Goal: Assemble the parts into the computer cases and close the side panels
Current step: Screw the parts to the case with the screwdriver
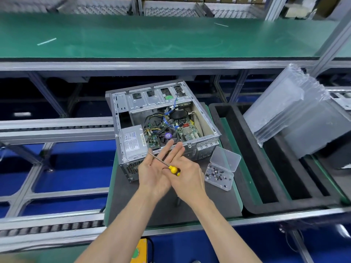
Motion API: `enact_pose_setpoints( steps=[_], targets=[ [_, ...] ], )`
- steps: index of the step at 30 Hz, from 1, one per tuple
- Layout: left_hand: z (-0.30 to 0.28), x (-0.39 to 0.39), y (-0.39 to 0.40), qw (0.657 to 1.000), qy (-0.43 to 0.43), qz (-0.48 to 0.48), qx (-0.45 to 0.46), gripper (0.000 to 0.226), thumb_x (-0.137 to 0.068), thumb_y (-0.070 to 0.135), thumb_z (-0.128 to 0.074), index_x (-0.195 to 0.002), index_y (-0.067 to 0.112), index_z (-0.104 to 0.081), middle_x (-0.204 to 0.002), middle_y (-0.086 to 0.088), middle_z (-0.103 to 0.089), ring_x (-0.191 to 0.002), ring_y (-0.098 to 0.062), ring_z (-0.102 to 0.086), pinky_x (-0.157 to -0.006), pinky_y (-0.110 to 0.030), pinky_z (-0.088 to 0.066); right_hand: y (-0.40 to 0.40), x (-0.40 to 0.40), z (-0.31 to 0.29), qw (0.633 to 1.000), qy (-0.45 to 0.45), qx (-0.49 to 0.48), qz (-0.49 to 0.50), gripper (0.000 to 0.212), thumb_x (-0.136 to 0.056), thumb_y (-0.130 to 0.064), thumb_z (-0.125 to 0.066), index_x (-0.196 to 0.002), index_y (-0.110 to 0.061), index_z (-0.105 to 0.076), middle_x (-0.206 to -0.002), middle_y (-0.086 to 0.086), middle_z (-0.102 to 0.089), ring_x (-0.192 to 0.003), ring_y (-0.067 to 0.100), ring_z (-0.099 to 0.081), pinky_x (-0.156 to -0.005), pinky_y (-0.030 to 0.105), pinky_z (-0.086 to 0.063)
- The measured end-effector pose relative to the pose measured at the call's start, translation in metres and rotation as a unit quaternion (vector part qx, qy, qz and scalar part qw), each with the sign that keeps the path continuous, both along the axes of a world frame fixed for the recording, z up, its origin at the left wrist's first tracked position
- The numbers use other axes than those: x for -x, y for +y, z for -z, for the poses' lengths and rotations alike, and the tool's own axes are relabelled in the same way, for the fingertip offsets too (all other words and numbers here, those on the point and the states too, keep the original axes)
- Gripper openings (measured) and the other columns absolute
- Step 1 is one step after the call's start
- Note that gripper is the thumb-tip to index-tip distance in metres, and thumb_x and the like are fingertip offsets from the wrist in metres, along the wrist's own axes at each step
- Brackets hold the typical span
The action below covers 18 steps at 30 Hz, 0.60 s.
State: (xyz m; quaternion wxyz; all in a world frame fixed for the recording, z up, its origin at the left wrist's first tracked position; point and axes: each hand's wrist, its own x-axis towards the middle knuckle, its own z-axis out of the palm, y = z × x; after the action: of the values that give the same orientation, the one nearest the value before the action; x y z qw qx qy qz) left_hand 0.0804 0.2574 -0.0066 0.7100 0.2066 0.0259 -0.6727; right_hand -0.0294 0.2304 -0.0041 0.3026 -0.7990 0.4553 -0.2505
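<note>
Green matting covers the long bench (pixel 171 38) behind the open computer case (pixel 163 126), which is laid on its side on a dark pad with the side panel off and the board, cables and power supply (pixel 132 142) exposed. Just in front of the case, the left hand (pixel 157 168) is held flat, palm up with fingers straight, and the shaft of a yellow-handled screwdriver (pixel 167 165) is laid across it; the handle is gripped by the right hand (pixel 187 174). To the right of the case, a clear lidded box of screws (pixel 218 175) is seen open. A screw would best be seated on the tip before the driver is carried over the board, well clear of the cables. Whether a screw is already held cannot be told, the side panel is not seen, and the clear plastic packs (pixel 292 111) farther right are blurred.
</note>
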Motion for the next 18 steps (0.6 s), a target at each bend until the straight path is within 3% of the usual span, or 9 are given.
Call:
enact_pose_setpoints(
  steps=[3, 8, 12, 14, 16, 18],
  targets=[
    [-0.001, 0.0, -0.001, 1.0, 0.0, 0.005, -0.01, 0.067, -0.106, 0.05, -0.029, -0.142, -0.002, -0.049, -0.141, -0.027, -0.055, -0.129, -0.04, -0.056, -0.115, -0.05, -0.035, -0.002, 0.0, -0.002, 1.0, -0.008, -0.011, 0.001, 0.011, -0.084, -0.037, -0.073, -0.088, -0.027, -0.068, -0.09, -0.006, -0.066, -0.083, 0.022, -0.062, -0.064, 0.034, -0.045],
    [-0.002, 0.0, 0.001, 0.999, -0.022, 0.003, -0.036, 0.059, -0.106, 0.041, -0.029, -0.14, -0.003, -0.049, -0.14, -0.027, -0.056, -0.129, -0.039, -0.056, -0.116, -0.049, -0.035, -0.003, -0.003, -0.005, 0.999, 0.035, -0.008, -0.033, 0.016, -0.094, -0.037, -0.062, -0.105, -0.028, -0.068, -0.11, -0.005, -0.067, -0.099, 0.026, -0.063, -0.073, 0.041, -0.051],
    [0.0, -0.002, 0.003, 0.996, -0.067, -0.014, -0.06, 0.051, -0.106, 0.031, -0.035, -0.131, -0.009, -0.055, -0.135, -0.028, -0.06, -0.12, -0.035, -0.064, -0.113, -0.044, -0.04, -0.005, -0.003, -0.007, 0.998, -0.042, -0.044, -0.002, 0.005, -0.095, -0.031, -0.063, -0.097, -0.027, -0.065, -0.09, -0.006, -0.067, -0.086, 0.021, -0.062, -0.07, 0.042, -0.05],
    [0.002, -0.001, 0.005, 0.99, -0.105, -0.035, -0.085, 0.045, -0.101, 0.029, -0.048, -0.112, -0.009, -0.069, -0.123, -0.029, -0.066, -0.1, -0.031, -0.072, -0.096, -0.04, -0.055, -0.007, -0.003, -0.007, 0.995, -0.074, -0.062, 0.008, 0.005, -0.096, -0.027, -0.063, -0.099, -0.024, -0.066, -0.088, -0.008, -0.064, -0.084, 0.018, -0.06, -0.074, 0.043, -0.051],
    [0.003, -0.001, 0.008, 0.984, -0.134, -0.05, -0.106, 0.033, -0.089, 0.025, -0.063, -0.088, -0.005, -0.078, -0.106, -0.028, -0.072, -0.09, -0.03, -0.075, -0.073, -0.035, -0.063, -0.009, -0.003, -0.009, 0.995, -0.081, -0.055, 0.019, 0.014, -0.096, -0.027, -0.063, -0.084, -0.031, -0.056, -0.081, -0.011, -0.058, -0.077, 0.016, -0.054, -0.07, 0.041, -0.048],
    [0.005, 0.0, 0.013, 0.979, -0.175, -0.044, -0.1, 0.025, -0.085, 0.019, -0.068, -0.083, -0.003, -0.078, -0.107, -0.028, -0.072, -0.098, -0.031, -0.074, -0.073, -0.03, -0.061, -0.011, -0.002, -0.01, 0.996, -0.072, -0.043, 0.023, 0.024, -0.096, -0.03, -0.062, -0.078, -0.033, -0.048, -0.083, -0.008, -0.059, -0.077, 0.017, -0.055, -0.07, 0.041, -0.047]
  ],
)
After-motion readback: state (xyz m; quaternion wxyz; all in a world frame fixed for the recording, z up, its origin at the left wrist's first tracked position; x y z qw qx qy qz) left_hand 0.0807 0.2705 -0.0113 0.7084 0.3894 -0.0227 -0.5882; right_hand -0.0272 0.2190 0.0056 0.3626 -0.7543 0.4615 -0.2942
